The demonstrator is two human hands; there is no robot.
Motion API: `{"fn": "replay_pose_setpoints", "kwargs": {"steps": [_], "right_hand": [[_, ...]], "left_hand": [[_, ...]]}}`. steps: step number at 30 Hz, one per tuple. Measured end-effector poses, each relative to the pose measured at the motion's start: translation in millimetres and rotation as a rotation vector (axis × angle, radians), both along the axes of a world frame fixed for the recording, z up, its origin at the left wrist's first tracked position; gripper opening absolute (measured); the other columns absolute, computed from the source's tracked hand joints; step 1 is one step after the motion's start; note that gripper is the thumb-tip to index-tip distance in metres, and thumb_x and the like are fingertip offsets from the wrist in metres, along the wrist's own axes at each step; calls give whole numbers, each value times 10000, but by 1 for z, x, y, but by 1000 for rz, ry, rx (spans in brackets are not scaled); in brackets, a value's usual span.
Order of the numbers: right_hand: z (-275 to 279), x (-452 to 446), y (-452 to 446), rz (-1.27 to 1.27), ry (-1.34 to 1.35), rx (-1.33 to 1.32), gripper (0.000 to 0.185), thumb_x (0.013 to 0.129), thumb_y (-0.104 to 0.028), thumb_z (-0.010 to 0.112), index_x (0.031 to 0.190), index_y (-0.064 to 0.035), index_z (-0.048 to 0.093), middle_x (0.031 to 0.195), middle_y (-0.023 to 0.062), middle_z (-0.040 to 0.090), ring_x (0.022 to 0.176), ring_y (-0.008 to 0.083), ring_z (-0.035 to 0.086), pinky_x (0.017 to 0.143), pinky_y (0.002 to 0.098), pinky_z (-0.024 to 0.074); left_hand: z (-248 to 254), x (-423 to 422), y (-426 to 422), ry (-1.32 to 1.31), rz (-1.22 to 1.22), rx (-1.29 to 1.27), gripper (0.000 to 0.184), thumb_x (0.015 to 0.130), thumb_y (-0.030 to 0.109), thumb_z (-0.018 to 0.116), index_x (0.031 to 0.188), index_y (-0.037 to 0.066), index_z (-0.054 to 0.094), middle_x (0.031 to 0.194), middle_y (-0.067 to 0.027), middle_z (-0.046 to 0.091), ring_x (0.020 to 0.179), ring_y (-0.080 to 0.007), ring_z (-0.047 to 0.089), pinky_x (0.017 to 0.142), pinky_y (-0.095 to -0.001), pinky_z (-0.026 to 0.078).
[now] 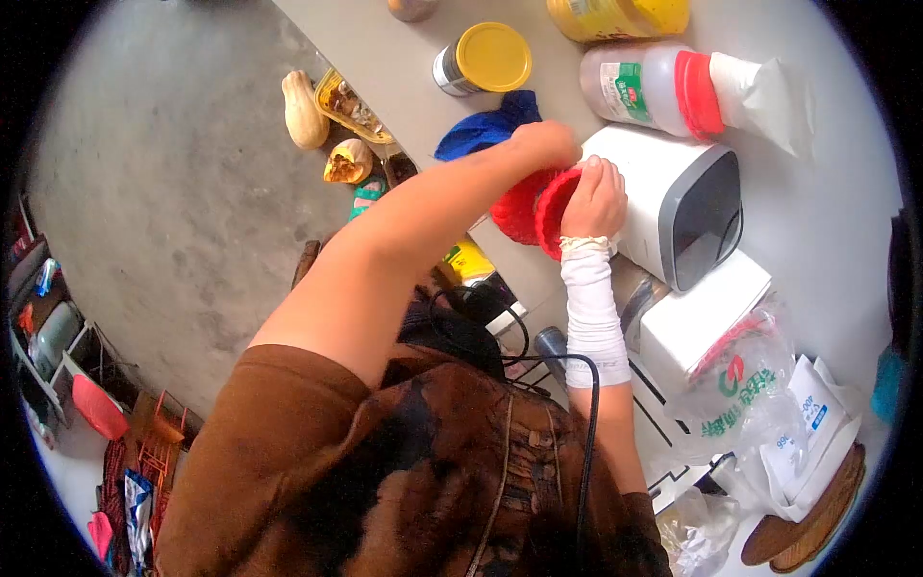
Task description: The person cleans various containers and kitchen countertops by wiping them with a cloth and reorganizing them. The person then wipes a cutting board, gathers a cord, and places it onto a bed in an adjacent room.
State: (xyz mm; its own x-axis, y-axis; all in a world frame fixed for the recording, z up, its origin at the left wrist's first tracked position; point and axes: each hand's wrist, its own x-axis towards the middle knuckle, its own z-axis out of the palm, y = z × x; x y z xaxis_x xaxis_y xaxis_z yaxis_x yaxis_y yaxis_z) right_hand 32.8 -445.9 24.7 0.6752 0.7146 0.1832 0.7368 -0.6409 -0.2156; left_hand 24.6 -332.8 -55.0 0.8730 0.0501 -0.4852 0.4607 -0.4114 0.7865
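Note:
A red round thing (520, 213) with a ribbed rim, its exact kind unclear, is held at the edge of the grey table. My right hand (595, 199), in a white sleeve, has its fingers closed over the rim. At the top of the red thing, my left hand (546, 145) is bent and closed. Its fingertips are hidden, so I cannot tell what they hold. Dark blue cloth (473, 135) lies just beyond the left wrist. A white box-shaped appliance (639, 178) with a dark front stands right beside my right hand.
A yellow-lidded jar (493, 58) and a large red-capped bottle (635, 87) are farther back on the table (385, 48). A white box (702, 313) and plastic bag (735, 394) lie to the right. Squash (305, 111) sits on the floor at left. A black cable (593, 423) crosses my front.

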Motion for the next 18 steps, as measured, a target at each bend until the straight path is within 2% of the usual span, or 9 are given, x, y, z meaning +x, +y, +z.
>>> {"fn": "replay_pose_setpoints", "kwargs": {"steps": [2,4,6,9,10,11,16,17,18], "right_hand": [[-5,3,-1,-3,-17,12,293,955,-254,421,782,-75,576,827,98,599,813,322,548,713,449,412],[-6,0,-3,-20,-23,13,292,955,-254,421,782,-77,576,827,97,601,816,321,550,714,447,413],[1,-1,0,-13,7,-15,292,955,-256,421,783,-77,575,831,96,601,819,321,551,720,445,414],[-2,1,-1,-7,3,-12,296,957,-258,417,784,-78,575,832,96,600,819,322,551,723,445,413],[-2,1,0,-5,4,-13,296,957,-258,417,784,-78,575,832,96,600,819,322,551,723,445,413],[-1,-1,-1,-7,15,-21,297,959,-257,414,785,-78,574,831,96,599,819,322,550,724,445,413],[-3,0,0,-10,-9,-8,299,964,-256,405,791,-78,572,822,99,596,817,323,549,722,446,412],[-2,0,0,-1,-10,-17,300,965,-256,403,793,-78,572,821,100,596,818,324,550,721,446,412],[-2,1,0,9,-14,-27,301,966,-257,401,796,-78,572,820,101,596,818,325,550,720,446,412]], "left_hand": [[-9,-17,0,-100,-56,57,461,944,426,412,1200,101,616,1136,-180,639,1024,-376,611,891,-427,482],[-12,-58,-5,-489,280,-89,468,985,387,349,1261,79,569,1267,-161,578,1164,-319,552,993,-381,422],[-57,-78,2,-465,401,-495,459,1009,359,334,1334,81,501,1362,-137,508,1267,-256,471,1074,-338,337],[-101,-101,-19,-451,511,-452,485,1032,354,286,1390,56,420,1421,-141,438,1315,-243,404,1108,-322,276],[-98,-107,-25,-439,625,-477,503,1034,361,281,1397,34,399,1443,-151,407,1330,-248,382,1112,-319,265],[-94,-113,-35,-416,696,-506,544,1035,373,265,1429,3,326,1498,-160,313,1397,-247,266,1143,-318,181],[-23,-146,-68,-588,755,-430,546,1027,300,308,1483,22,190,1553,-138,183,1451,-234,86,1165,-330,27],[-12,-142,-65,-611,759,-361,507,1001,220,376,1458,28,268,1522,-182,244,1436,-304,160,1172,-384,90],[-13,-138,-60,-611,759,-361,507,1001,220,376,1458,28,268,1522,-182,244,1436,-304,160,1172,-384,90]]}}
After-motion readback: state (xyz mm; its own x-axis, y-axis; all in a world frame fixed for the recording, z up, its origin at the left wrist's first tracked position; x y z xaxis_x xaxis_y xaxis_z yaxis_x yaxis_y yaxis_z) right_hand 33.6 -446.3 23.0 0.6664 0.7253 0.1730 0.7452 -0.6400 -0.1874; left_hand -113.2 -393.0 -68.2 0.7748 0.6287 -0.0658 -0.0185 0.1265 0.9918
